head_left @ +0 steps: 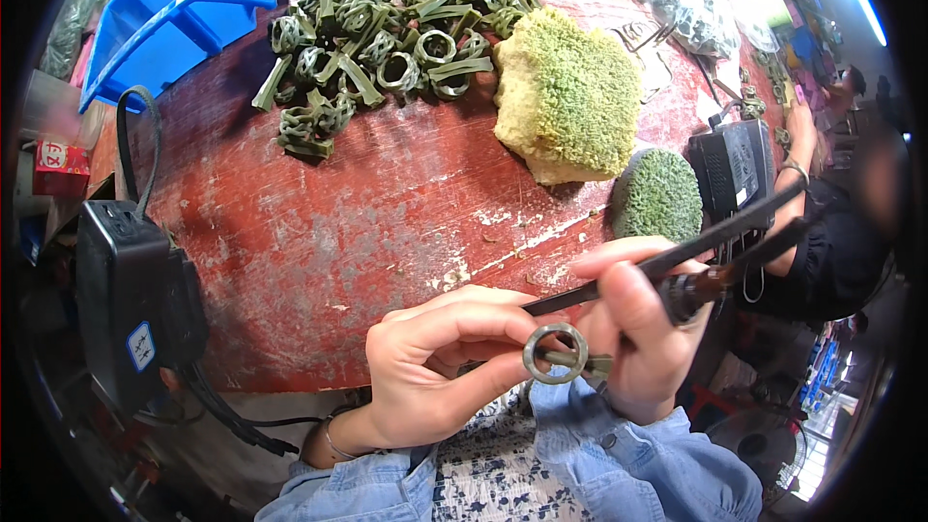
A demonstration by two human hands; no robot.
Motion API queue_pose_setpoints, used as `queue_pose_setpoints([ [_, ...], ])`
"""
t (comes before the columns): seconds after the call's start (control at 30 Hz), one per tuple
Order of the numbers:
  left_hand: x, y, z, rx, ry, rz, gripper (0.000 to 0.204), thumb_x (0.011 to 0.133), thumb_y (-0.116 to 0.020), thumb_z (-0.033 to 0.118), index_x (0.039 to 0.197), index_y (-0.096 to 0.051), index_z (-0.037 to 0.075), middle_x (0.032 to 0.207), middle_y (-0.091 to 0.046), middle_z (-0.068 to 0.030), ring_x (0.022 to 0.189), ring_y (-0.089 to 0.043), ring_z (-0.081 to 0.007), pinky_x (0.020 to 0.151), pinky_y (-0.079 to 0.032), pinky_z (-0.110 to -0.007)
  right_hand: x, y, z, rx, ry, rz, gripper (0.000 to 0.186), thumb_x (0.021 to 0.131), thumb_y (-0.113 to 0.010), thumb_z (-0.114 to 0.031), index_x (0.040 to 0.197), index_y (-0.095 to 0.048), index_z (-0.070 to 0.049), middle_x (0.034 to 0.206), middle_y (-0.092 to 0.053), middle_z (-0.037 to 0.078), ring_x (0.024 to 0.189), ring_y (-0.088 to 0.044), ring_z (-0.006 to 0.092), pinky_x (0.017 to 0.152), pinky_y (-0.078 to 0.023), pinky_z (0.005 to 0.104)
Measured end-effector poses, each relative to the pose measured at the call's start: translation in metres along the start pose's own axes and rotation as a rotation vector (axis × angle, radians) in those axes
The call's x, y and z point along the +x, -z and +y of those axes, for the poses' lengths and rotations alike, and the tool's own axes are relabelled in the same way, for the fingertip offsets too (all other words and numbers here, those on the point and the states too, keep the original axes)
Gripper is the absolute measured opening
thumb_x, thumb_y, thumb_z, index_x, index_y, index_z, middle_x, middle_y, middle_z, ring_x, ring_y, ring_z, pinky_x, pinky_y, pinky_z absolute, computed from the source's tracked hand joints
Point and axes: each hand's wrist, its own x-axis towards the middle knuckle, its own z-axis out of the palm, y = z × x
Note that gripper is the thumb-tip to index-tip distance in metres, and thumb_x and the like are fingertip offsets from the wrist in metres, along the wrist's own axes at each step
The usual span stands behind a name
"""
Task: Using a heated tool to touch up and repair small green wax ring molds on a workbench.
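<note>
My left hand (435,377) pinches a dark green ring-shaped piece (533,353) between thumb and fingers, low in the middle, with a short strip of the same green at its right. My right hand (643,338) grips a dark-handled tool (696,292) and a long black tool (594,287), whose end reaches down-left to my left fingers above the ring; where it touches is hard to tell. Beyond my hands, on the worn red table (309,232), lie a pile (329,77) of several green openwork pieces, a yellow-green sponge block (565,101) and a smaller green pad (657,198).
A blue plastic bin (145,43) stands back left, a black electrical device (121,280) at the left edge, another (730,174) at right. Plastic bags (677,10) lie at the back. A co-worker's arm (800,135) rests along the right side, close to my right hand.
</note>
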Motion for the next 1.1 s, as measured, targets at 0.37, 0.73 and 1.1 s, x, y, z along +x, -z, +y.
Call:
queue_pose_setpoints([
  [0.37, 0.007, -0.011, -0.004, -0.269, -0.015, 0.103, 0.020, 0.069, -0.067, 0.000, 0.082, -0.053, -0.003, 0.086, -0.053, -0.0163, 0.073, -0.059, -0.0212, 0.062, -0.054, -0.029, -0.028, 0.013, -0.003, -0.010, 0.000, 0.020, 0.031, 0.085, -0.053, -0.027, 0.089, -0.049, 0.003, 0.051, -0.056, 0.014, 0.042, -0.051, 0.0161, 0.040, -0.039, 0.0237],
  [0.73, 0.008, -0.010, -0.004, -0.321, 0.042, 0.103, 0.017, 0.071, -0.066, 0.001, 0.081, -0.054, -0.005, 0.082, -0.054, -0.0177, 0.072, -0.058, -0.0192, 0.059, -0.053, -0.028, -0.026, 0.017, 0.018, 0.055, 0.125, -0.052, 0.028, 0.086, -0.052, -0.025, 0.087, -0.051, 0.003, 0.056, -0.057, 0.015, 0.046, -0.057, 0.0175, 0.040, -0.046, 0.0260],
  [1.1, 0.009, -0.009, -0.004, -0.263, 0.089, 0.133, 0.016, 0.071, -0.068, 0.003, 0.078, -0.056, -0.004, 0.082, -0.056, -0.0170, 0.073, -0.057, -0.0160, 0.064, -0.048, -0.026, -0.024, 0.021, 0.013, -0.065, 0.057, -0.071, 0.029, 0.086, -0.051, -0.024, 0.088, -0.049, 0.004, 0.051, -0.055, 0.014, 0.043, -0.054, 0.0165, 0.039, -0.044, 0.0258],
])
